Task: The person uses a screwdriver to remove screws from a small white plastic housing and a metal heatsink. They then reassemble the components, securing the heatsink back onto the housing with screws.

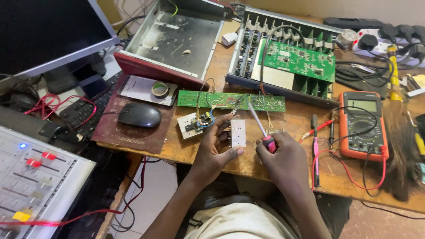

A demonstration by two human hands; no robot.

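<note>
The left hand point(215, 144) is curled around a small white block point(237, 132), thumb under its lower edge and fingers behind it, holding it upright just above the front part of the wooden bench point(283, 121). The right hand point(283, 157) is closed in a fist around the red handle of a screwdriver point(261, 128), whose thin shaft slants up and to the left, its tip ending just beside the top of the white block. Directly behind the block lies a long green circuit board point(230, 100), flat on the bench, with thin wires running from it down to a small white board point(195, 124) that sits just left of the block, near the left hand's fingertips. Farther behind the block stands an open metal case point(283, 57) with a larger green board inside, and to the left of that an empty grey metal tray point(177, 37). Right of the block, well apart, lies an orange meter point(362, 124) with red and black leads trailing over the bench edge, and a probe point(314, 132) rests between the meter and the right hand. Left of the block a black mouse point(139, 115) sits on a dark red pad, with a roll of tape point(160, 90) behind it.
</note>
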